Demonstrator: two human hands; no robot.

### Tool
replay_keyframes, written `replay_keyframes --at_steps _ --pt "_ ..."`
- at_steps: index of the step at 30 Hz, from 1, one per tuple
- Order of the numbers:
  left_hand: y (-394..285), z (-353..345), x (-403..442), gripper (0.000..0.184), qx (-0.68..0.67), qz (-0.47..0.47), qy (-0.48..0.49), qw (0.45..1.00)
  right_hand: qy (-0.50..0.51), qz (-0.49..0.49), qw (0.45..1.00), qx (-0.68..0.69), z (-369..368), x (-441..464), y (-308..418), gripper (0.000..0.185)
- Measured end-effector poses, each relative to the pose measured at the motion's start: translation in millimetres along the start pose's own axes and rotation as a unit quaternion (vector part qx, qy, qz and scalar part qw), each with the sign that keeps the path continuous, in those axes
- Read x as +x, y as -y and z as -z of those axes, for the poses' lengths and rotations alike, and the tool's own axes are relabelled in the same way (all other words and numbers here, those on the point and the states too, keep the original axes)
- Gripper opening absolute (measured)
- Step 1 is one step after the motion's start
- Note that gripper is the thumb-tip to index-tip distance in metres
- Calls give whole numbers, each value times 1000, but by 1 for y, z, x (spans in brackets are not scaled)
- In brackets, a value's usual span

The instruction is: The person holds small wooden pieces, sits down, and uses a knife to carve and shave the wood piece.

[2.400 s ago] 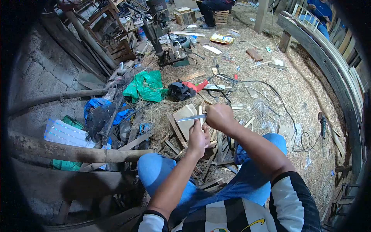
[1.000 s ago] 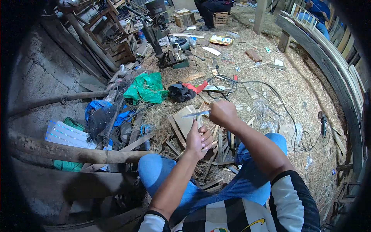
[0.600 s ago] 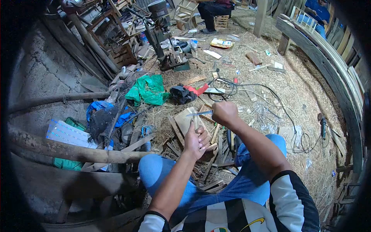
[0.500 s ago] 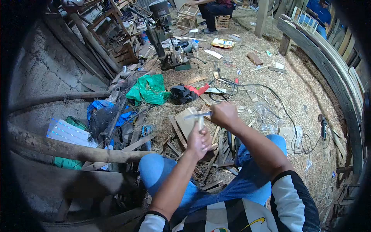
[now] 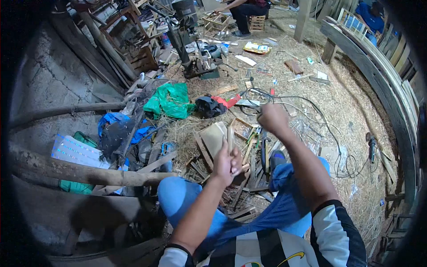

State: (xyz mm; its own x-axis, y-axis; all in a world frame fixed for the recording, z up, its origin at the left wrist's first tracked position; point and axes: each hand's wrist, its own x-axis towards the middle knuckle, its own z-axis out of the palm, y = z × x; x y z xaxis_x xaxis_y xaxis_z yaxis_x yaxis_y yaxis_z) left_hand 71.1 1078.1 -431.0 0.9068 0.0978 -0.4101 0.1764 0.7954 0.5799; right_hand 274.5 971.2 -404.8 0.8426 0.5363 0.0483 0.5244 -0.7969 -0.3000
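My left hand point(image 5: 227, 163) is wrapped round a short pale wooden stick point(image 5: 231, 135), whose upper end stands up out of the fist. Up and to the right of it, apart from the stick, my right hand point(image 5: 273, 117) is closed in a fist around a knife; the blade can hardly be made out at this angle. Behind the left hand a flat pale board point(image 5: 212, 137) lies on the scrap pile. A small wooden frame point(image 5: 242, 128) lies between and below the two hands.
A green plastic bag point(image 5: 168, 101), a black and red tool point(image 5: 213, 106) and a looped cable point(image 5: 307, 99) lie ahead. An angle grinder point(image 5: 371, 144) is at the right. Wooden poles point(image 5: 89, 175) cross the left side. Two people sit at the back, one touching a wooden frame point(image 5: 216, 22).
My right hand has moved up and to the right, taking the knife off the stick. My left hand stays nearly in place. The far person's wooden frame has come lower.
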Motion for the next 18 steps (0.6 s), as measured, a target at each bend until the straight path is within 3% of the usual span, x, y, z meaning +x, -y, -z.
replay_keyframes --at_steps 2,6,12,18 --pt "-6 -1 4 51 -16 -33 37 999 0 50 998 36 3 -22 29 13" --pt "-4 -10 -2 48 -29 -44 8 999 -31 154 987 17 -7 -41 45 13" --pt "-1 -8 -3 45 -17 -56 42 997 -32 215 976 20 -10 -45 50 18" --pt "5 -14 -1 44 30 -66 3 997 -4 194 981 0 -12 -44 50 18"
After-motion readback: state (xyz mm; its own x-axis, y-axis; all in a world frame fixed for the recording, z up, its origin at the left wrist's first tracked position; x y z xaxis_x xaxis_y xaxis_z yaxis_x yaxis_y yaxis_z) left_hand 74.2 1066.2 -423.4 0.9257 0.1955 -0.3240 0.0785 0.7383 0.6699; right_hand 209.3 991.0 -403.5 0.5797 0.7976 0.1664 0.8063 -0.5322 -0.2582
